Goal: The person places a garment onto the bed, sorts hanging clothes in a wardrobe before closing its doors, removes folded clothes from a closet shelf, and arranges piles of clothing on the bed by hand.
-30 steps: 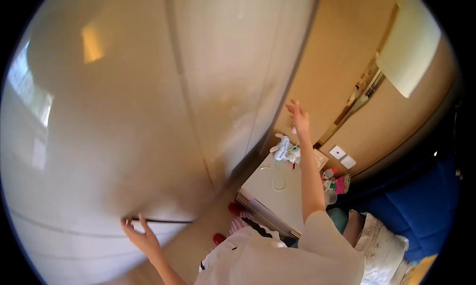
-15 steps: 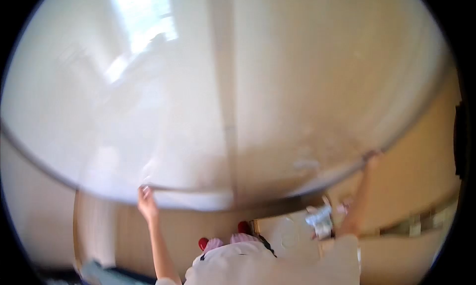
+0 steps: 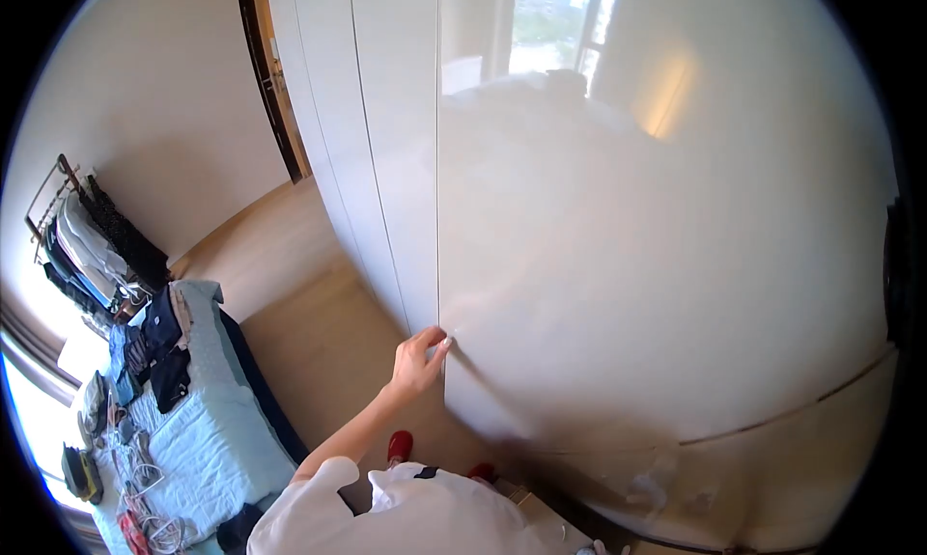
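Note:
My left hand point(image 3: 418, 364) is at the near vertical edge of a glossy white cabinet door point(image 3: 579, 265), low on the panel. Its fingers are bent and closed on that edge, with the thumb on the right. My right hand does not show. The door's surface mirrors a window and a warm light. Left of the hand stand narrower white panels point(image 3: 396, 150), separated by thin vertical seams.
On the left is a bed point(image 3: 212, 439) with dark clothes point(image 3: 172, 362) and coiled cables point(image 3: 140, 478). Behind it stands a rack of hanging clothes point(image 3: 92, 236). A doorway point(image 3: 270, 82) is at the back; wooden floor point(image 3: 309, 333) lies between. A small cabinet point(image 3: 550, 521) is below.
The view has swung left, bringing the bed and rack into sight. My left hand remains at the door's edge. My right hand, earlier raised on the right, has left the view.

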A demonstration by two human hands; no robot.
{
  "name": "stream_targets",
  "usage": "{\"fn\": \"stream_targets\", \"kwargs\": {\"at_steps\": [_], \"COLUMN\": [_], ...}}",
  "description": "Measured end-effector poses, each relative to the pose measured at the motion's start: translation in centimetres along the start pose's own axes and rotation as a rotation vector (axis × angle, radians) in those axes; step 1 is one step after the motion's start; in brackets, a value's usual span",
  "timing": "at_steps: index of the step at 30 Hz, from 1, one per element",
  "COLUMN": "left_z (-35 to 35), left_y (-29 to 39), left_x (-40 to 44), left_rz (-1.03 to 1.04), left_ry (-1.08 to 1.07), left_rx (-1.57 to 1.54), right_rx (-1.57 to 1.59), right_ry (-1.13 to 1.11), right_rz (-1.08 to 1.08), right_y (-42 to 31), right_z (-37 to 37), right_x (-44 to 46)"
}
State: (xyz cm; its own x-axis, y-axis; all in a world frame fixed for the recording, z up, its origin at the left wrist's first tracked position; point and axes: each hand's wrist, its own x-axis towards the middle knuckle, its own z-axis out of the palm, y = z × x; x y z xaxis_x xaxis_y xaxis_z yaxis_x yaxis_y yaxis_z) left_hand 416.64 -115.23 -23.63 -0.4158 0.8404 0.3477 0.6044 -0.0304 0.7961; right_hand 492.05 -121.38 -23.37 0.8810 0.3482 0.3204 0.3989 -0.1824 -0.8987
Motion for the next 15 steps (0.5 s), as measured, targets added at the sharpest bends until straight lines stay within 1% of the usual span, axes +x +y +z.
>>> {"fn": "stream_targets", "kwargs": {"at_steps": [4,8,10,12,14,15], "left_z": [-1.1,-2.0,-2.4,-2.8,-3.1,-3.3], "left_y": [-0.6,-0.2,-1.2,-2.0,-2.5,-2.6], "left_x": [-0.1,1.0,1.7,2.4,3.8,4.1], "left_rz": [-0.005,-0.081,-0.019,-0.01,-0.012,0.018], "left_ry": [0.012,-0.048,-0.039,-0.045,-0.035,-0.057], "left_rx": [-0.086,-0.047,-0.066,-0.06,-0.118,-0.128], "right_rx": [-0.112,-0.179,-0.207,-0.234,-0.246,-0.249], "right_ry": [-0.01,-0.022,-0.035,-0.05,-0.06,-0.057], "right_rz": [0.042,0.047,0.05,0.06,0.054,0.057], "right_y": [0.2,0.1,0.4,0.4,0.6,1.5], "right_z": [1.6,2.9,3.4,3.9,3.8,3.4], "right_x": [-1.6,-2.1,-2.7,-3.1,-3.0,-3.2]}}
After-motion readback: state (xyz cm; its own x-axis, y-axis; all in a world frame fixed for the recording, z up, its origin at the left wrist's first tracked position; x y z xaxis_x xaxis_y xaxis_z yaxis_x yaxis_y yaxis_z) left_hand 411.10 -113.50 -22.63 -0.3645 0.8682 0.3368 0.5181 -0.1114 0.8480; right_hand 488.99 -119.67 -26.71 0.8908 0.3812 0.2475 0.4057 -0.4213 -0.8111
